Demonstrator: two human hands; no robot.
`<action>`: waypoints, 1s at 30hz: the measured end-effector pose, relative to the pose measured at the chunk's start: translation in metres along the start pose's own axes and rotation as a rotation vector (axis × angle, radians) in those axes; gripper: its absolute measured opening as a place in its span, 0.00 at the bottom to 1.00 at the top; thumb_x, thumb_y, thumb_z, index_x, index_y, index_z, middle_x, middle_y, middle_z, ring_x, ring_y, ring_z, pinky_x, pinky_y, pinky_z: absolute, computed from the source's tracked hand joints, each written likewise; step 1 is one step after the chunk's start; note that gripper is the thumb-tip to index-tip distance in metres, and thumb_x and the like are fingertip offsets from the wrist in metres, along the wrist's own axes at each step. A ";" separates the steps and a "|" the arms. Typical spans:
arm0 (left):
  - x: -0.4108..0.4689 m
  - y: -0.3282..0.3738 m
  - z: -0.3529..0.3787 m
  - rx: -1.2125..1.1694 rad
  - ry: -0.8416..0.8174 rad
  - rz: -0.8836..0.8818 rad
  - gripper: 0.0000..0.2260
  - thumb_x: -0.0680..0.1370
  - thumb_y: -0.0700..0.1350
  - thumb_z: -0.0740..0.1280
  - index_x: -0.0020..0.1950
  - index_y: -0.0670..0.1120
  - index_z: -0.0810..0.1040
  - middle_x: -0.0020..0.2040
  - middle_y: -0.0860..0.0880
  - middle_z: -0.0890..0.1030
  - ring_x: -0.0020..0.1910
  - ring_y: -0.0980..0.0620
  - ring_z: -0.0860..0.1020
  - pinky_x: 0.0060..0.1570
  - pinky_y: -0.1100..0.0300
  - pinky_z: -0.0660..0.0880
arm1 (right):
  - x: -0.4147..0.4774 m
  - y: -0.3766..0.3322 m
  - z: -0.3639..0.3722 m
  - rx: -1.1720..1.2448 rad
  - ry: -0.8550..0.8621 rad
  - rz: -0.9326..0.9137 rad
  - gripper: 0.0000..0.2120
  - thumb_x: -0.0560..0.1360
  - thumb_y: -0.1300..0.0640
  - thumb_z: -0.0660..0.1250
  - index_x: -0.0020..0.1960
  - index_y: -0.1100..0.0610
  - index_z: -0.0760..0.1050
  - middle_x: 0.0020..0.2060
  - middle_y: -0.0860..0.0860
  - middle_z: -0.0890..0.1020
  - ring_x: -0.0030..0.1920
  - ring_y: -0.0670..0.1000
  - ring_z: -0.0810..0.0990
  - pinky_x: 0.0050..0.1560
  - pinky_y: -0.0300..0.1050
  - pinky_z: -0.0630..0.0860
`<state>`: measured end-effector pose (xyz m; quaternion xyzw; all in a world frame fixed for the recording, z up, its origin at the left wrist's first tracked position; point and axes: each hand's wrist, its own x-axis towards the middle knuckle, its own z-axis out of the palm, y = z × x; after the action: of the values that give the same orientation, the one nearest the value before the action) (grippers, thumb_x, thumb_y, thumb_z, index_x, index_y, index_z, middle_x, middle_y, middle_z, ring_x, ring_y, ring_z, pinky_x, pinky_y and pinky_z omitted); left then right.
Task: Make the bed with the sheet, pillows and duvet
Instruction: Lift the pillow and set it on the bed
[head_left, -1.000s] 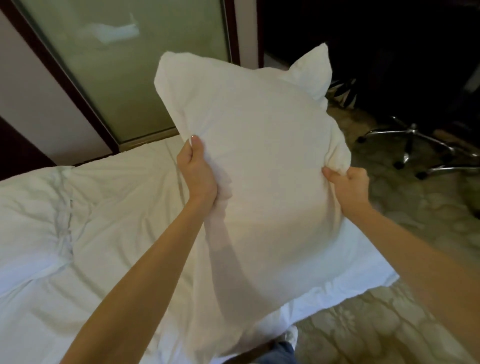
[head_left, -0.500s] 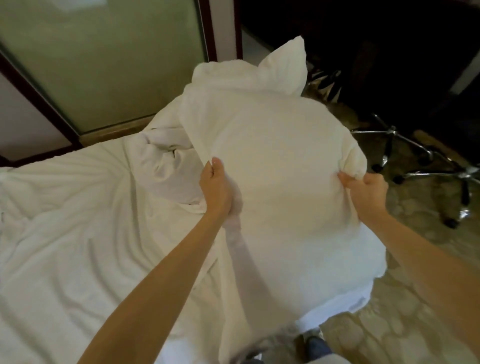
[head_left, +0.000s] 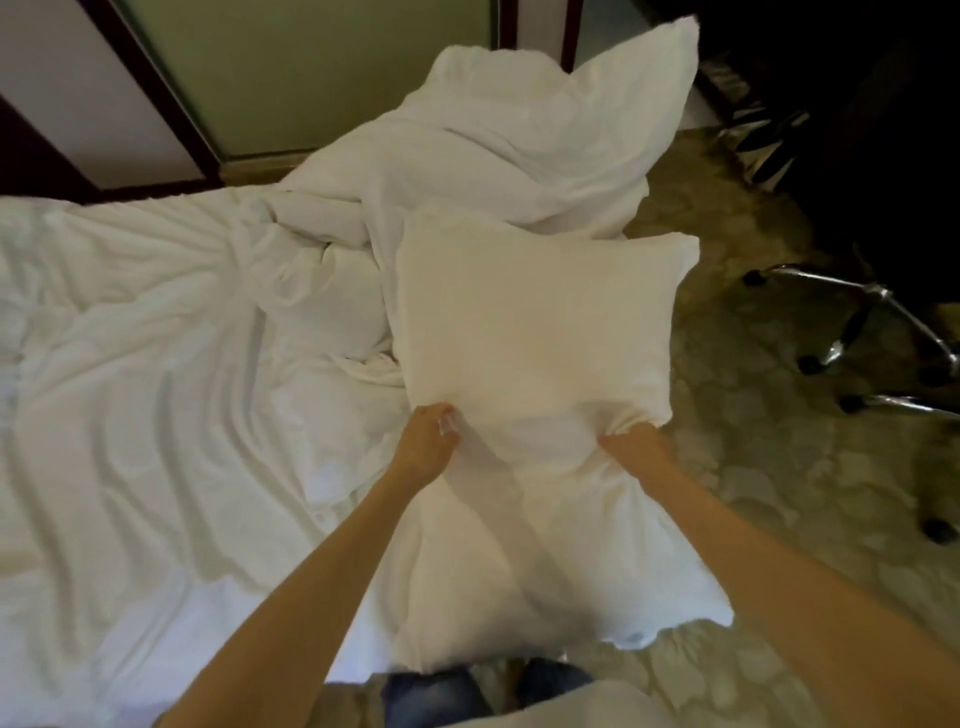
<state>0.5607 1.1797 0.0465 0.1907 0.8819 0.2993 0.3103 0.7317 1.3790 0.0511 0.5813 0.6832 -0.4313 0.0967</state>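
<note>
I hold a white pillow (head_left: 535, 332) over the near right corner of the bed. My left hand (head_left: 428, 441) grips its left side, fingers curled into the fabric. My right hand (head_left: 631, 441) grips the right side, bunching the case. The lower half of the pillow hangs toward me between my forearms. Behind it a crumpled white duvet (head_left: 493, 156) is heaped at the bed's far right, one corner sticking up. A wrinkled white sheet (head_left: 130, 389) covers the mattress to the left.
A patterned carpet (head_left: 779, 493) lies to the right of the bed. A swivel chair's chrome base (head_left: 872, 332) stands on it. A frosted glass panel (head_left: 311, 67) in a dark frame stands behind the bed. My jeans (head_left: 436, 696) show at the bottom edge.
The pillow has come down from an upright raised position to lie lower and flatter over the bed corner. Both hands have dropped with it, keeping their grip. My view has tilted down.
</note>
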 end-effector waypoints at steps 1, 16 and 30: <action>-0.007 -0.001 0.002 -0.023 0.009 -0.016 0.18 0.78 0.38 0.64 0.68 0.40 0.71 0.67 0.40 0.71 0.64 0.43 0.73 0.63 0.54 0.70 | 0.006 -0.002 -0.002 0.035 0.006 -0.001 0.18 0.77 0.55 0.65 0.60 0.67 0.74 0.57 0.62 0.78 0.59 0.62 0.77 0.53 0.49 0.73; -0.047 -0.013 -0.024 -0.435 0.269 -0.025 0.09 0.79 0.39 0.61 0.56 0.45 0.79 0.52 0.46 0.83 0.52 0.49 0.81 0.57 0.52 0.76 | -0.011 -0.045 0.000 0.228 0.302 -0.279 0.11 0.75 0.63 0.65 0.57 0.59 0.75 0.59 0.56 0.71 0.50 0.56 0.74 0.52 0.48 0.73; -0.150 -0.138 -0.130 -0.784 0.439 -0.091 0.08 0.80 0.40 0.61 0.52 0.45 0.80 0.50 0.46 0.84 0.51 0.50 0.82 0.55 0.54 0.73 | -0.130 -0.137 0.162 0.279 -0.462 -0.359 0.05 0.74 0.62 0.64 0.41 0.60 0.78 0.30 0.51 0.82 0.29 0.46 0.80 0.36 0.38 0.71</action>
<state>0.5637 0.9453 0.1039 -0.0483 0.7544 0.6300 0.1777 0.5916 1.1795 0.1001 0.3459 0.6691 -0.6515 0.0907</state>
